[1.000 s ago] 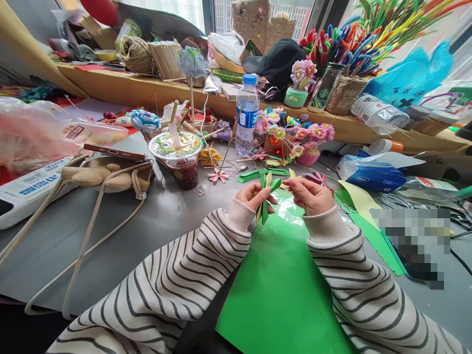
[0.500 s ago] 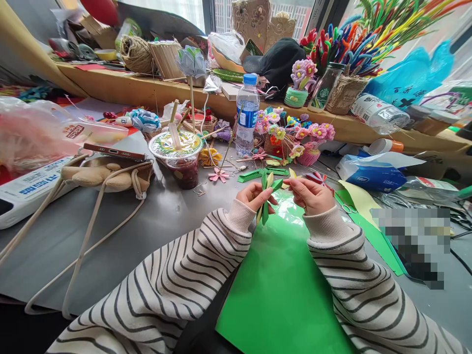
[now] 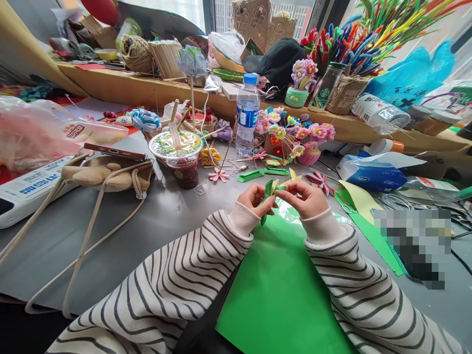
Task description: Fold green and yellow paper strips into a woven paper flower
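Note:
Between my hands is a paper flower [image 3: 269, 190] with folded green and pale-yellow petals. My left hand [image 3: 255, 200] grips it, fingers wrapped around its left side. My right hand [image 3: 305, 197] pinches a green petal at the flower's right side, thumb and forefinger closed on it. Below both hands a large green paper sheet [image 3: 276, 295] covers the front of the table. Just beyond the fingers lie folded green strips [image 3: 251, 175] and a pale-yellow folded piece [image 3: 294, 175]. A red, white and blue paper flower [image 3: 320, 183] rests behind my right hand.
To the left stand a lidded drink cup [image 3: 184, 169] and a beige bag [image 3: 99, 174] with a phone on it. A water bottle [image 3: 248, 118] and pipe-cleaner flowers [image 3: 295, 130] stand behind. Scissors [image 3: 347, 208] and a blue tissue pack [image 3: 368, 171] lie right.
My right hand has moved left to the flower and now pinches a petal. The flower has turned and sits closer between both hands.

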Motion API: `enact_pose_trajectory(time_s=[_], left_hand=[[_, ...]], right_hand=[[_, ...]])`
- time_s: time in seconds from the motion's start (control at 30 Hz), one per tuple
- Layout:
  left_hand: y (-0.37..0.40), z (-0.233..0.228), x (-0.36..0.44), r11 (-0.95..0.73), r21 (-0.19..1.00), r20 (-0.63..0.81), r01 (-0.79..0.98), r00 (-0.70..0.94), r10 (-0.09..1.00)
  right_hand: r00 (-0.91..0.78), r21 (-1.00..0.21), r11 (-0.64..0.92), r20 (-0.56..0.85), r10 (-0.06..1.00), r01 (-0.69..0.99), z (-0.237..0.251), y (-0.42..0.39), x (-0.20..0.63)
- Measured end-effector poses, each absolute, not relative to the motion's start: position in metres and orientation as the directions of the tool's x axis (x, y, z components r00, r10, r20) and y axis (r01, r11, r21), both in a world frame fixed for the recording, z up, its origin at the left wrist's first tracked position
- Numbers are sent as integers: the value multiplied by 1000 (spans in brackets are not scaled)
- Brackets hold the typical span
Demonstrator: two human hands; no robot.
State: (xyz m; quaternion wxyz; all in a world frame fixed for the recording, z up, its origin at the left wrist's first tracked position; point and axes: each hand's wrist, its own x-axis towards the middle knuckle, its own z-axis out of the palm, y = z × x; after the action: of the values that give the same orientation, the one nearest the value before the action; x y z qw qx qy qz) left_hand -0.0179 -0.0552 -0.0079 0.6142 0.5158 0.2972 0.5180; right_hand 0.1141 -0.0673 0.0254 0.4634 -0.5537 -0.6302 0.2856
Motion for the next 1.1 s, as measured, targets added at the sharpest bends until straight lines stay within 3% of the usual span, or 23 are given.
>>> enact_pose_trajectory(time_s=[0.17, 0.4, 0.7, 0.87, 1.1], left_hand=[[-55, -10, -17, -70, 942, 173, -329, 296, 939], [-57, -11, -17, -122, 961, 187, -249, 255, 949], [-55, -16, -19, -155, 985, 171, -82, 253, 952], [-56, -18, -20, -167, 986, 163, -9, 261, 952], [-56, -17, -20, -118, 993, 112, 4, 273, 956]], right_hand=[[63, -863, 234, 292, 954, 449, 26, -68, 113], [54, -920, 172, 204, 977, 353, 23, -64, 113], [24, -876, 168, 200, 979, 453, 25, -64, 117], [2, -896, 140, 155, 988, 422, 25, -64, 119], [31, -826, 192, 245, 969, 530, 23, -65, 117]])
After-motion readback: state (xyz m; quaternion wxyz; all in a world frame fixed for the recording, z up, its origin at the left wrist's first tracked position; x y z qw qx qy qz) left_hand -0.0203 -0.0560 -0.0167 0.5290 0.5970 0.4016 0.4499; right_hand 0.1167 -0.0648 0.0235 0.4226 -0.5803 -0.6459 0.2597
